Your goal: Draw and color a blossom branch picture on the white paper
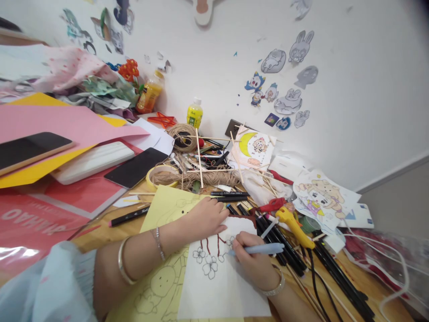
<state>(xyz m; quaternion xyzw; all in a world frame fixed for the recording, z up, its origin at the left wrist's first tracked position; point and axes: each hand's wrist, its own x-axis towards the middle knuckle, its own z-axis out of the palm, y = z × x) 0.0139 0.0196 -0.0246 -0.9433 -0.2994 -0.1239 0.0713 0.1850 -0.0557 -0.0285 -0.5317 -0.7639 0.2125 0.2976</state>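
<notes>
My right hand [256, 264] is closed around a light blue pen [263, 249], its tip close to the flowers drawn on a white sheet of paper [228, 293]. Black-outlined blossoms hang from dark red stems on that sheet. Across the sheet's top edge lies my left hand [206, 218], flat with its fingers stretched out and holding nothing. Beneath the white sheet is a yellow sheet [164, 277] with line drawings, partly covered by my left forearm. Black markers [229, 197] rest just beyond my left fingertips.
Right of the sheet lie a yellow glue gun [295, 226], red scissors [273, 205] and several black markers [345, 279]. Twine [214, 178], a roll of tape [162, 177] and thin sticks clutter the back. Phones [136, 167] and coloured paper [67, 125] fill the left; bottles [195, 112] stand by the wall.
</notes>
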